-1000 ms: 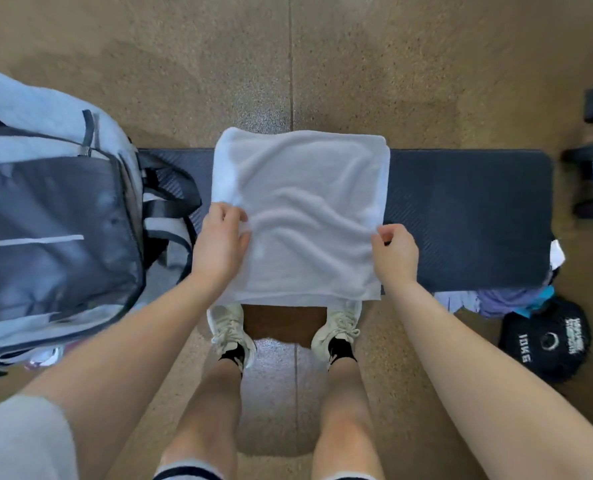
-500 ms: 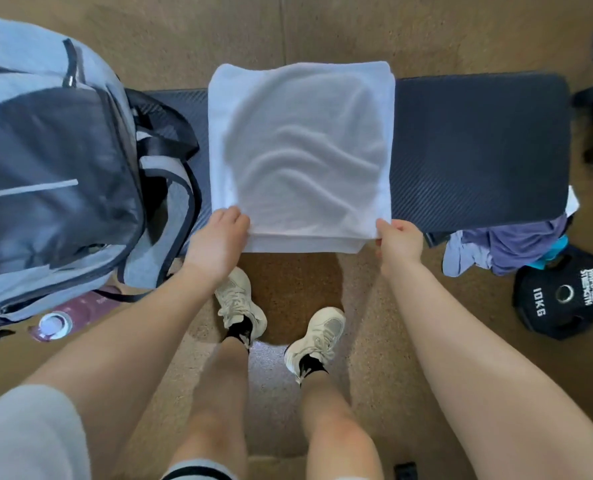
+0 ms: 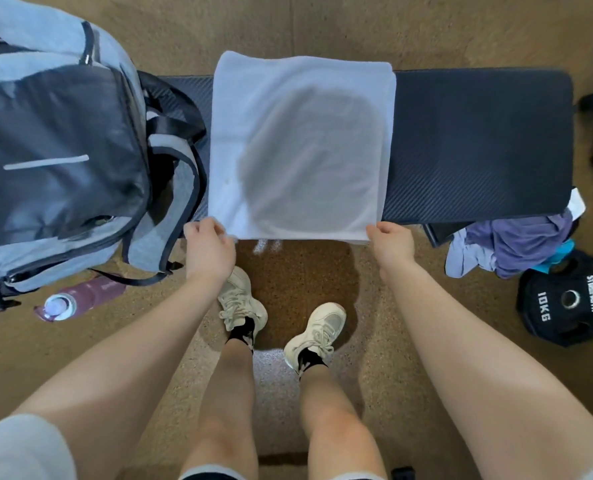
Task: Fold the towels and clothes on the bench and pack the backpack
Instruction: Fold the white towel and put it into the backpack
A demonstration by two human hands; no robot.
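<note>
I had the white towel [image 3: 298, 147] spread flat across the middle of the dark padded surface [image 3: 478, 143], its far edge hanging a little past the back and its near edge lying right at the front lip. My left hand [image 3: 208, 249] pinched the near left corner and my right hand [image 3: 390, 245] pinched the near right corner, each grip curled onto the cloth, so both held the same edge at opposite ends. From those two grips the whole body of the towel lay straight away from me, toward the far side of the surface, with neither hand any nearer than the other. The towel looked close to square, perhaps a touch longer front to back. I judged that the next fold would turn on this: carrying the near edge forward over the far one needed both corners lifted together and kept level, or the layers would skew.

The grey backpack [image 3: 59, 143] sat at the left end of the surface, just beside the towel, nearer my left hand. A heap of purple clothes [image 3: 516, 249] hung off the near right corner of the surface, above a black weight plate [image 3: 568, 299] on the floor. A bottle [image 3: 80, 299] lay on the floor under the backpack.
</note>
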